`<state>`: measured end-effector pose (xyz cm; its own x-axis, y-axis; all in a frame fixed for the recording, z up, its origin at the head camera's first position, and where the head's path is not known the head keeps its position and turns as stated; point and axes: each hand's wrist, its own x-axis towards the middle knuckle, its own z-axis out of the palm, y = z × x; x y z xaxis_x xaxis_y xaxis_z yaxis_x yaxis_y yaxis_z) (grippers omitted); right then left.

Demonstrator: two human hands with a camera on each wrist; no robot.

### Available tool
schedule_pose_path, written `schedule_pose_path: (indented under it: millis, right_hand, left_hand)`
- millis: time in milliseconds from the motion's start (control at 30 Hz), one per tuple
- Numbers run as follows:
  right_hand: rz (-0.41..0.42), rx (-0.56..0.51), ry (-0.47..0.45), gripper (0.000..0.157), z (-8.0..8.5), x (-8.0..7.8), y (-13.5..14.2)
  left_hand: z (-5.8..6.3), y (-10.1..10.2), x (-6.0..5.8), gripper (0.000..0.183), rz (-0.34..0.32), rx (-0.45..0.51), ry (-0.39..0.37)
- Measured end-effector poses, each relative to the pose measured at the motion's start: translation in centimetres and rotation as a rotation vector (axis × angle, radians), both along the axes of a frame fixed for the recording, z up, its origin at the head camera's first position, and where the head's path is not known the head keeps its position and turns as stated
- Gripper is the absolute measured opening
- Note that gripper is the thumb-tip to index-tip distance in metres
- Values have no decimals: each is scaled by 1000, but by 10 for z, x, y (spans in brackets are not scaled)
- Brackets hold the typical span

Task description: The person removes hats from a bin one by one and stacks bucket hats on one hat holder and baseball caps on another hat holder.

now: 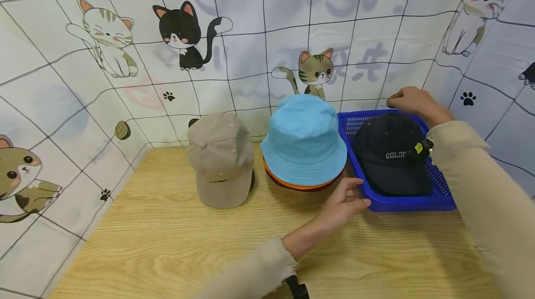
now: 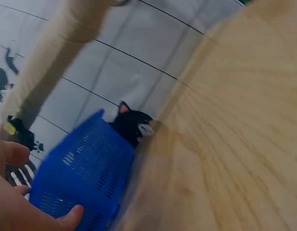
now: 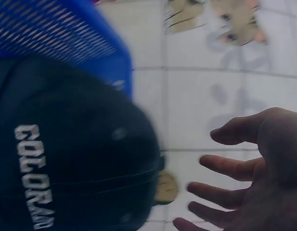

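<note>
A dark baseball cap with white lettering lies in a blue plastic basket on the right of the table. My left hand is at the basket's left front corner, thumb and fingers apart, fingertips right at its side. In the left wrist view those spread fingers overlap the basket. Behind the basket's back rim is my right hand. The right wrist view shows its fingers spread with nothing between them, apart from the cap.
Left of the basket stands a stack of bucket hats, a light blue one on top and an orange brim beneath. Further left sits a beige baseball cap with a darker edge behind it. A cat-print tiled backdrop borders the wooden table.
</note>
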<state>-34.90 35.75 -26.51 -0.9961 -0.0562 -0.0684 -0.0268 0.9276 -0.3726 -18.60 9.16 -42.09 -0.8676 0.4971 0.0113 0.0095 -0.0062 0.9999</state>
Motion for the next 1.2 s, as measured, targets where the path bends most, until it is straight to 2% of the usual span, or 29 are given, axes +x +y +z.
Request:
schedule_pose_path:
  millis: [67,133,333,400,467,733,1000,1200]
  right_hand:
    - [8,26,42,50,-9,-5,3]
    - [8,40,71,42,-17,-8,5]
    - [3,71,105,38,-35,-9,8]
    - [-6,68,119,34,-38,-7,10]
    - [-12,61,130,37,-40,-6,12]
    - [-12,50,157,40,-44,-8,17]
    - [-6,99,201,38,-44,-9,15]
    - [-71,102,230,36,-39,-1,12]
  left_hand:
    - [-6,9,0,48,-4,-86,57]
    - [-9,17,0,46,15,-127,82]
    - [-11,36,-1,32,140,19,-19]
    - [-12,39,-2,31,164,52,-38]
    - [-13,41,-4,30,175,57,-34]
    - [-14,36,-7,31,157,39,6]
    - [-14,32,-7,32,126,32,6]
    - [-13,31,-8,33,90,50,-23]
